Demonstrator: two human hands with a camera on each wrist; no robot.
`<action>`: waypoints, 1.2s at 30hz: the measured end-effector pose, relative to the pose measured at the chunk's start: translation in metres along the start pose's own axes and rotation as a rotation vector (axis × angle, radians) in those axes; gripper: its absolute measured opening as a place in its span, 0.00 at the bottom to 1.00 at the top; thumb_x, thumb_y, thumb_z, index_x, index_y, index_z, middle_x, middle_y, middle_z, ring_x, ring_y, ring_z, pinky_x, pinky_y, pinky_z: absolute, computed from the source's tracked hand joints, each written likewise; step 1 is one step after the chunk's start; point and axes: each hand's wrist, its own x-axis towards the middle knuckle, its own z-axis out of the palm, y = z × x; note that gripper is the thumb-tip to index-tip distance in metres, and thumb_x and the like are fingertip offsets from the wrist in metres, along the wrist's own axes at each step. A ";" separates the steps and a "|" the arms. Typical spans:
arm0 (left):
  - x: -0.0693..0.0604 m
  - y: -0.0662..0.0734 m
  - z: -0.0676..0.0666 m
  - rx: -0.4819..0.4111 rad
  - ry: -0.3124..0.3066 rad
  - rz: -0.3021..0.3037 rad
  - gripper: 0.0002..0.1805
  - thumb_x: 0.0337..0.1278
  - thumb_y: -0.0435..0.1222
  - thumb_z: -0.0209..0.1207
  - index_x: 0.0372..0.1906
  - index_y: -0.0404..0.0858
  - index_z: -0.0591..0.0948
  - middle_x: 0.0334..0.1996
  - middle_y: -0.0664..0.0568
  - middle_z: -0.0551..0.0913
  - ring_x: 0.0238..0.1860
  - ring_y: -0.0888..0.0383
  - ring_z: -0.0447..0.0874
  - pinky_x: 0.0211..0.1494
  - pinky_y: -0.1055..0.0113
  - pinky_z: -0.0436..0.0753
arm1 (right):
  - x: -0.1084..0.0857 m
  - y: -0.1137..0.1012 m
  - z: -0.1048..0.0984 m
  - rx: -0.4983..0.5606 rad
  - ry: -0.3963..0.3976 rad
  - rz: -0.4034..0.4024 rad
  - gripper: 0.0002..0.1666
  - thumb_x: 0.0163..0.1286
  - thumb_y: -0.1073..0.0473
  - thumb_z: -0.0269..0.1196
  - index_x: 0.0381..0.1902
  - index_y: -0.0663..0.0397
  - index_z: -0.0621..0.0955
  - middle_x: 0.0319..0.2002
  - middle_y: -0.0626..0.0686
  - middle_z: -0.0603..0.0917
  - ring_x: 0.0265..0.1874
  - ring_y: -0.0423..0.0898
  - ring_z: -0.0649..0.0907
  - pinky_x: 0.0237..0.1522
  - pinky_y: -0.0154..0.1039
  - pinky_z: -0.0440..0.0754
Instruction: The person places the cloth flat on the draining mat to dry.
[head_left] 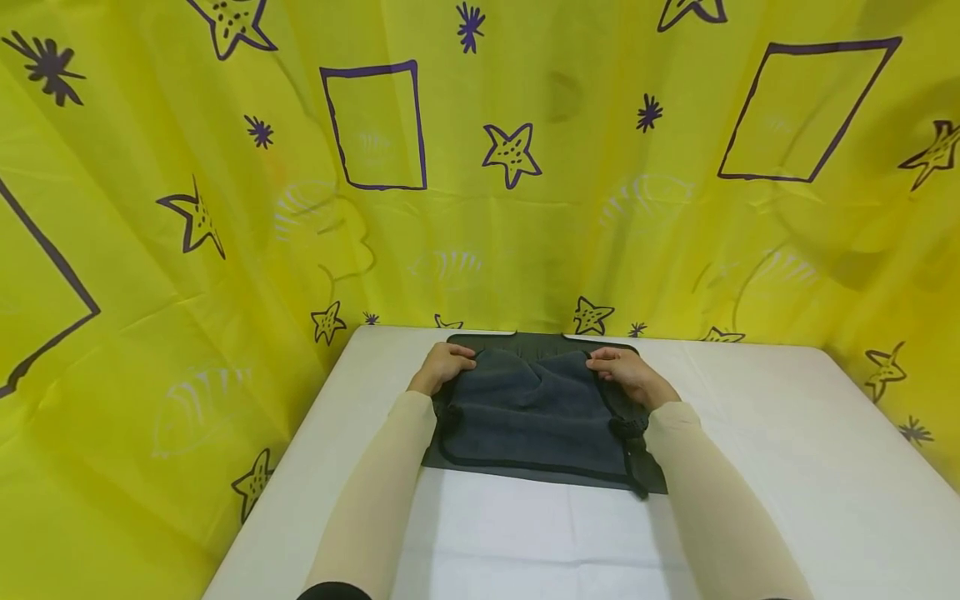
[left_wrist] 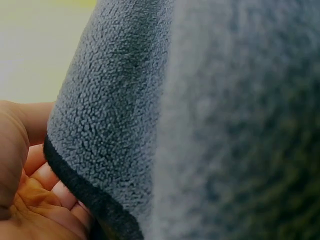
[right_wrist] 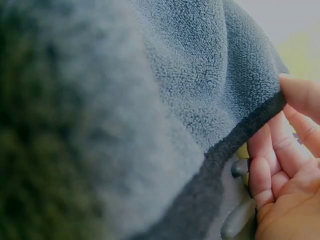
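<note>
A dark grey-blue towel with black edging hangs between both hands over a dark flat board on the table. My left hand pinches its upper left corner; in the left wrist view the thumb lies on the plush cloth, fingers behind the black edge. At the upper right corner, my right hand pinches the towel between thumb and fingers. The right wrist view shows that edge close up, with grey rounded pegs below it. Most of the board is hidden by the towel.
The white table spreads to both sides and toward me. A yellow curtain with purple stars and squares hangs behind its far edge and along the left side. Dark bunches sit near both sleeve cuffs.
</note>
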 end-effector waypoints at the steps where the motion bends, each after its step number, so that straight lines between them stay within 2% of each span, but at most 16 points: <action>1: 0.000 0.000 0.000 0.002 0.000 -0.002 0.18 0.65 0.34 0.65 0.58 0.37 0.85 0.64 0.40 0.81 0.65 0.42 0.78 0.68 0.50 0.77 | 0.000 0.001 0.000 0.015 0.001 -0.006 0.08 0.76 0.57 0.62 0.48 0.52 0.81 0.31 0.36 0.80 0.34 0.36 0.78 0.41 0.31 0.76; 5: -0.001 0.000 0.000 -0.005 -0.004 -0.017 0.18 0.65 0.34 0.65 0.58 0.36 0.85 0.64 0.40 0.80 0.65 0.42 0.78 0.69 0.50 0.77 | 0.001 0.007 -0.001 0.090 -0.013 -0.033 0.02 0.77 0.59 0.60 0.44 0.45 0.80 0.32 0.37 0.79 0.34 0.35 0.77 0.42 0.30 0.76; 10: -0.001 0.000 0.000 0.000 -0.004 -0.018 0.17 0.65 0.33 0.64 0.58 0.35 0.85 0.63 0.39 0.81 0.65 0.42 0.78 0.69 0.50 0.76 | -0.001 0.015 -0.006 0.249 -0.025 -0.040 0.07 0.79 0.62 0.56 0.40 0.43 0.78 0.33 0.39 0.77 0.33 0.36 0.76 0.41 0.30 0.75; 14: 0.000 0.000 0.000 0.003 0.017 -0.010 0.17 0.66 0.33 0.63 0.57 0.32 0.85 0.61 0.38 0.81 0.64 0.42 0.78 0.68 0.50 0.77 | -0.005 0.016 -0.009 0.404 -0.032 -0.069 0.11 0.81 0.64 0.52 0.39 0.45 0.78 0.32 0.40 0.78 0.31 0.37 0.75 0.40 0.32 0.74; 18: 0.002 -0.001 0.000 -0.014 0.037 -0.018 0.17 0.67 0.33 0.62 0.58 0.31 0.84 0.61 0.37 0.80 0.64 0.41 0.78 0.68 0.49 0.77 | -0.008 0.015 -0.010 0.498 -0.045 -0.102 0.15 0.80 0.67 0.49 0.37 0.47 0.79 0.32 0.41 0.79 0.31 0.39 0.75 0.40 0.33 0.72; 28: 0.007 -0.009 0.000 -0.072 0.072 -0.031 0.18 0.70 0.33 0.60 0.60 0.31 0.81 0.64 0.37 0.78 0.67 0.41 0.75 0.71 0.47 0.73 | -0.011 0.015 -0.012 0.586 -0.001 -0.077 0.21 0.79 0.70 0.45 0.29 0.47 0.76 0.30 0.42 0.76 0.30 0.39 0.74 0.42 0.34 0.71; 31: 0.008 -0.011 0.001 -0.080 0.083 -0.032 0.18 0.70 0.33 0.60 0.60 0.31 0.81 0.64 0.37 0.78 0.66 0.41 0.75 0.71 0.47 0.74 | -0.011 0.015 -0.011 0.564 0.008 -0.075 0.22 0.79 0.70 0.45 0.26 0.46 0.75 0.29 0.42 0.75 0.29 0.39 0.74 0.41 0.33 0.72; 36: 0.007 -0.011 0.002 -0.071 0.092 -0.039 0.17 0.69 0.33 0.60 0.59 0.32 0.82 0.63 0.38 0.79 0.65 0.41 0.76 0.70 0.47 0.74 | -0.009 0.014 -0.008 0.480 0.048 -0.064 0.18 0.78 0.70 0.48 0.30 0.48 0.78 0.29 0.42 0.76 0.28 0.38 0.72 0.38 0.32 0.73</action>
